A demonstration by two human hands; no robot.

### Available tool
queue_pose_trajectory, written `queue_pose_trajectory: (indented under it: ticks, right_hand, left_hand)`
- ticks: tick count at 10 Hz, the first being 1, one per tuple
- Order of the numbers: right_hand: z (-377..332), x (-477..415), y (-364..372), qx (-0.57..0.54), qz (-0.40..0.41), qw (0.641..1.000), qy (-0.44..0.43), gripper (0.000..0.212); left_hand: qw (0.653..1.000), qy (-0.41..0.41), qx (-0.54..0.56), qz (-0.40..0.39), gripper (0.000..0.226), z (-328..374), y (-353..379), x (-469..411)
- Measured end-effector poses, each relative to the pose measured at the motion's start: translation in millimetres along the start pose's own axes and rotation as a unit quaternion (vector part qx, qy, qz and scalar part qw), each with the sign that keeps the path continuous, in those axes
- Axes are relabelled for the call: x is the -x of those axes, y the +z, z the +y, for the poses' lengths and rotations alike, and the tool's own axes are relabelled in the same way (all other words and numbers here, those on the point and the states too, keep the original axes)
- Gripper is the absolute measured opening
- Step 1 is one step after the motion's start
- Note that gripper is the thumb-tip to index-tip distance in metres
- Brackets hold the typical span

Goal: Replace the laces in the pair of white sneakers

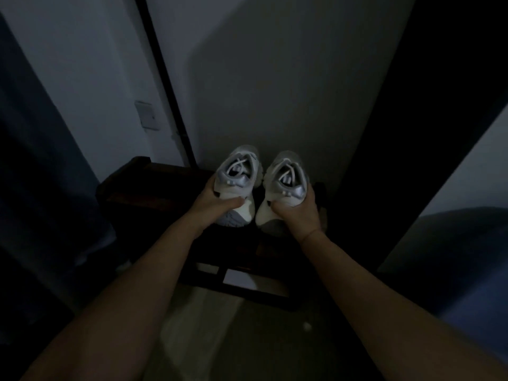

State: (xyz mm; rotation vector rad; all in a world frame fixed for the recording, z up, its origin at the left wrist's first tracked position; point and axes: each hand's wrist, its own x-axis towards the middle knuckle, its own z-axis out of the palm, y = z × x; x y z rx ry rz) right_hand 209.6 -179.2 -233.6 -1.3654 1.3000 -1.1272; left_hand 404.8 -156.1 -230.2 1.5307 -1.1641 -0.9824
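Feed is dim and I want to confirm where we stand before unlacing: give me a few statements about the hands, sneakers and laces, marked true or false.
1. The left hand grips a sneaker at its heel. True.
2. The right hand is empty. False: it grips the other sneaker at the heel.
3. Both shoes are already unlaced. False: white laces cross in each.
4. A dark rack stands beneath the pair. True.
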Motion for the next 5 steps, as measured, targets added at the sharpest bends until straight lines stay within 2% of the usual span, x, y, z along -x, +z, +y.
queue_pose_trajectory:
  ticks: [1, 2, 3, 4, 5]
  right_hand:
    - [-2.0, -4.3, 0.3, -0.001, -0.002, 1.000, 0.007, 0.095]
    - [-5.3, -5.5, -0.3, -0.002, -0.013, 1.000, 0.013, 0.090]
    - [-2.4, 2.5, 3.3, 0.028, -0.001, 1.000, 0.010, 0.108]
    - [-27.8, 29.3, -8.4, 0.028, -0.014, 1.000, -0.004, 0.060]
    - [-48.5, 81.5, -43.9, 0.018, -0.060, 0.998, -0.007, 0.045]
  left_hand:
    - [0.999, -0.029, 0.017, -0.019, 0.079, -8.7, -7.7, -6.8]
    - [0.998, -0.037, 0.009, -0.043, 0.077, -8.1, -12.8, -6.2]
    - [0.998, -0.045, 0.009, -0.051, 0.072, -9.2, -10.9, 1.1]
    - [0.997, -0.075, 0.001, -0.009, 0.084, -13.0, -11.1, 8.8]
    - [0.984, -0.078, -0.121, 0.108, 0.103, -24.0, -7.0, 39.6]
